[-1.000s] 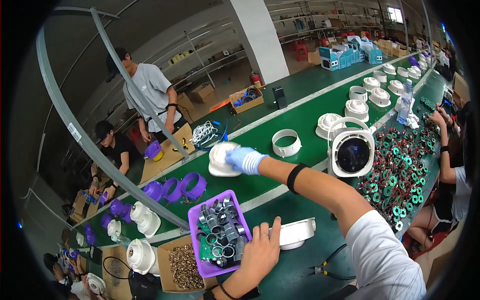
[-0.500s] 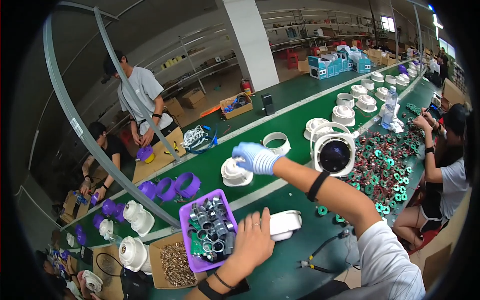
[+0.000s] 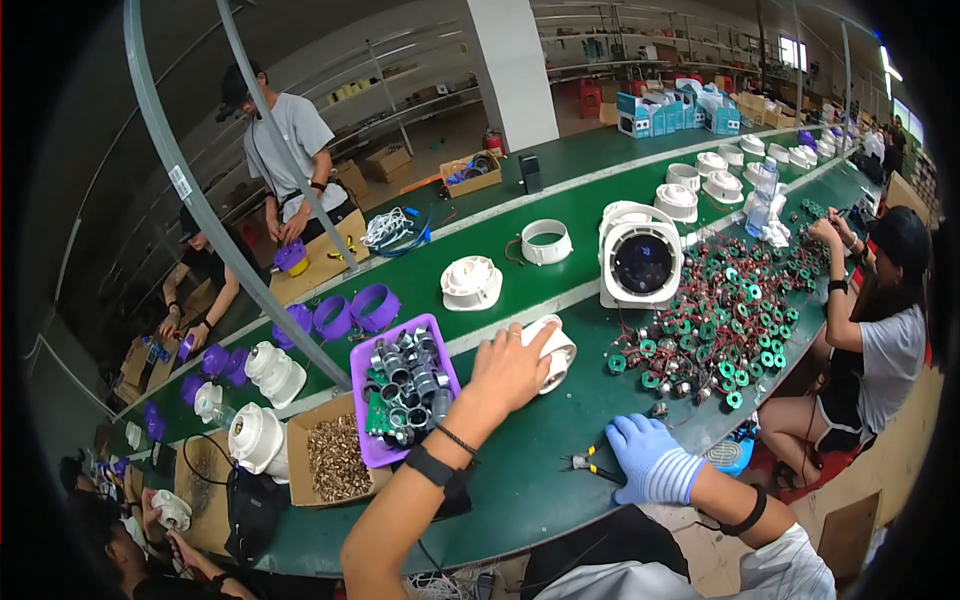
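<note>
A white plastic housing [image 3: 557,366] stands tilted on the green bench, and my bare left hand [image 3: 505,372] grips its left side. My right hand [image 3: 655,462], in a pale blue glove with a striped cuff, lies low over the bench. Its thumb and fingers are spread around the handles of yellow-and-black cutting pliers [image 3: 580,462]; the palm hides part of them. Left of my left hand is a purple tray [image 3: 455,368] of metal rings and green boards. A domed white housing [image 3: 471,283] sits on the belt beyond.
A cardboard box [image 3: 300,470] of small brass parts adjoins the tray. Wired green ring boards [image 3: 720,330] are heaped at right, beside a large white unit with a dark round front [image 3: 642,264]. A grey post [image 3: 200,210] rises at left. A co-worker [image 3: 885,340] sits at right.
My right hand has come back from the domed housing on the belt down to the pliers. My left hand has moved slightly up and right, and the white housing is now turned more upright.
</note>
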Demonstrator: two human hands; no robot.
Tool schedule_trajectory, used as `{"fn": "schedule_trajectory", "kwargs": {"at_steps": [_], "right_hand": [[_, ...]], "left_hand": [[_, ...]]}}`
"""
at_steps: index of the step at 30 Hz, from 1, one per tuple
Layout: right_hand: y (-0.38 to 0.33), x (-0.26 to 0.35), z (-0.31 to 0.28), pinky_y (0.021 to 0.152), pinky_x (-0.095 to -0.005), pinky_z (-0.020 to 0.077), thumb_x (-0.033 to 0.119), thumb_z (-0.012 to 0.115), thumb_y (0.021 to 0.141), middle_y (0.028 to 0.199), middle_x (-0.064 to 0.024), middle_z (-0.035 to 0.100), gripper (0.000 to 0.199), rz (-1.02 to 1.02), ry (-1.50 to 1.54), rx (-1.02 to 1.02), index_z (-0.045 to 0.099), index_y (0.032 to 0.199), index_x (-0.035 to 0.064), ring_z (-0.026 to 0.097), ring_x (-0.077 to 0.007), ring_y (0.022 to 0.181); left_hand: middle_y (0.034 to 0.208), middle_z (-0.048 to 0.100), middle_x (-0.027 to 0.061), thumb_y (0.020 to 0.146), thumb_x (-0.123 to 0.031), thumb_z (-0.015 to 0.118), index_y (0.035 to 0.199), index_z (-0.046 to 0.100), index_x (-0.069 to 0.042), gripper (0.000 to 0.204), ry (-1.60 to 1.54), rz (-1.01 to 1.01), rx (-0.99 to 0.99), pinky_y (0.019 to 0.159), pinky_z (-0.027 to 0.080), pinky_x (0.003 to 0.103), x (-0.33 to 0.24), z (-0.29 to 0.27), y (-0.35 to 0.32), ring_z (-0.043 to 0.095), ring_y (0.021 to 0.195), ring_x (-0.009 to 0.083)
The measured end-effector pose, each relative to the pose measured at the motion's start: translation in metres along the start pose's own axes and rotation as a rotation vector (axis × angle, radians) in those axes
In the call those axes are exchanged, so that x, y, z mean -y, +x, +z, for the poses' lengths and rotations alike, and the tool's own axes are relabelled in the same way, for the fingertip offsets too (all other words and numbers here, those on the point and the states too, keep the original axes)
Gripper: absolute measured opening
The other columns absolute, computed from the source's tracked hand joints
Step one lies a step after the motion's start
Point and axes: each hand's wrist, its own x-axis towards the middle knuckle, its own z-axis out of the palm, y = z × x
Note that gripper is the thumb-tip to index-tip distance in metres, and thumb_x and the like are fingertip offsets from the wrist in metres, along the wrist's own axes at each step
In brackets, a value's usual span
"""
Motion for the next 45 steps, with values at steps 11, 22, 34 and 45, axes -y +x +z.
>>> {"fn": "schedule_trajectory", "kwargs": {"at_steps": [11,22,34,45], "right_hand": [[0.019,0.008,0.019,0.078,-0.0473,0.0502,0.026,0.063,0.084,0.095,-0.0203,0.062,0.027,0.180,0.336,0.122,0.059,0.099,0.0036,0.063,-0.0374,0.090],[0.055,-0.021,0.039,0.062,-0.0342,0.0562,0.028,0.055,0.095,0.083,-0.0057,0.063,0.025,0.579,1.644,0.445,0.061,0.100,0.0047,0.065,-0.0178,0.073],[0.080,-0.024,0.039,0.053,-0.0337,0.0517,0.031,0.054,0.092,0.081,-0.0059,0.059,0.028,0.512,1.620,0.461,0.062,0.091,0.0039,0.058,-0.0179,0.066],[0.104,-0.025,0.021,0.062,-0.0420,0.0546,0.020,0.056,0.089,0.076,-0.0162,0.065,0.025,0.301,0.919,0.345,0.065,0.094,-0.0030,0.065,-0.0298,0.069]], "left_hand": [[0.124,0.064,0.0250,0.093,-0.036,0.058,0.135,0.053,-0.011,0.049,-0.226,-0.138,-0.089,0.094,0.050,0.052,0.001,0.002,0.018,0.062,0.113,0.0435],[0.110,0.068,0.0260,0.094,-0.052,0.056,0.108,0.059,-0.002,0.052,-0.071,-0.217,-0.052,0.085,0.051,0.055,-0.013,0.001,0.036,0.065,0.101,0.0459],[0.104,0.068,0.0280,0.096,-0.056,0.052,0.103,0.059,-0.001,0.056,0.023,-0.235,-0.130,0.082,0.051,0.055,-0.013,0.011,0.035,0.065,0.098,0.0484],[0.107,0.069,0.0274,0.095,-0.062,0.050,0.108,0.061,-0.002,0.062,0.058,-0.245,-0.125,0.083,0.051,0.055,-0.016,0.007,0.037,0.066,0.098,0.0486]]}}
